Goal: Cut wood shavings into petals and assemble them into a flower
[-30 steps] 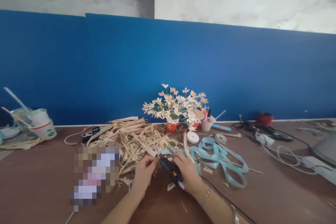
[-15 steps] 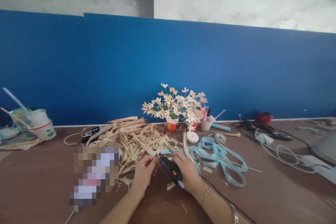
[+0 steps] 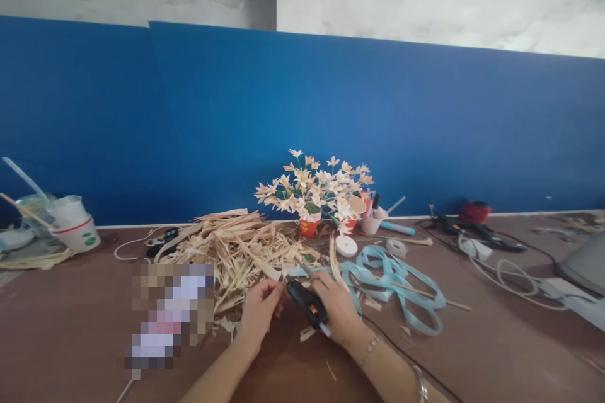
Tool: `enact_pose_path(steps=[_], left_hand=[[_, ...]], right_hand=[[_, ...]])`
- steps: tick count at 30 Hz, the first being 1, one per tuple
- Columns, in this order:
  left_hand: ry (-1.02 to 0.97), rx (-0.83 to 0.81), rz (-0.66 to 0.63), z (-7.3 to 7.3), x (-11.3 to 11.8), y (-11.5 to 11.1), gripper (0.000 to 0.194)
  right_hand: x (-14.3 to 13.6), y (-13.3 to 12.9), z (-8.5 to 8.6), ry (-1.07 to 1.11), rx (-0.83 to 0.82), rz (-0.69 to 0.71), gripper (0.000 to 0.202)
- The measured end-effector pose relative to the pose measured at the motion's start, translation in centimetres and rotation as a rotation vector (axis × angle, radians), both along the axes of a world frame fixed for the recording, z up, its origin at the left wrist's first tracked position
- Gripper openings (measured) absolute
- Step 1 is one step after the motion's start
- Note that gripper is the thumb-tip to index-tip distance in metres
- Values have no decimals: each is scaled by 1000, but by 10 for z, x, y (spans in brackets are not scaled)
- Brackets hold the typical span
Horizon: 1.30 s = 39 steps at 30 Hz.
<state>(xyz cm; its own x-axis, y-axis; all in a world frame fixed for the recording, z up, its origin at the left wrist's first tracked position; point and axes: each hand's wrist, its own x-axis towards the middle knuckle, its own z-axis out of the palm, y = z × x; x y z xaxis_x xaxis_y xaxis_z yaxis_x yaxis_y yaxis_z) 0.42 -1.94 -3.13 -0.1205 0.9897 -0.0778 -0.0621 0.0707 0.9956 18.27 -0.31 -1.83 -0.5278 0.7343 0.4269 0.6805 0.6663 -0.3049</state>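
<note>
My right hand is wrapped round a black glue gun, its nozzle pointing up and left. Close to that nozzle, my left hand has thumb and fingers pressed together in a pinch; what they hold is too small to make out. A heap of dry, straw-coloured husk strips lies behind my left hand. Light blue ribbon is loosely coiled to the right of the glue gun. Beyond the hands, pale husk-like flowers stand in a red and white cup.
A white tape roll and a pen cup are near the flowers. White cups stand at the far left. Cables and a white power strip lie at the right. A blurred-out object is left of my hands.
</note>
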Motion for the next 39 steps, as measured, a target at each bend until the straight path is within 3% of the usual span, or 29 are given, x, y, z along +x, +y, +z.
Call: enact_pose_path(steps=[31,39], left_hand=[[-20,13,6,6,2,-3,34],[-7,84,40,5,-1,-2,33]], right_hand=[[0,0,1,37,8,-1,6],[5,1,1,141,-104,6,9]])
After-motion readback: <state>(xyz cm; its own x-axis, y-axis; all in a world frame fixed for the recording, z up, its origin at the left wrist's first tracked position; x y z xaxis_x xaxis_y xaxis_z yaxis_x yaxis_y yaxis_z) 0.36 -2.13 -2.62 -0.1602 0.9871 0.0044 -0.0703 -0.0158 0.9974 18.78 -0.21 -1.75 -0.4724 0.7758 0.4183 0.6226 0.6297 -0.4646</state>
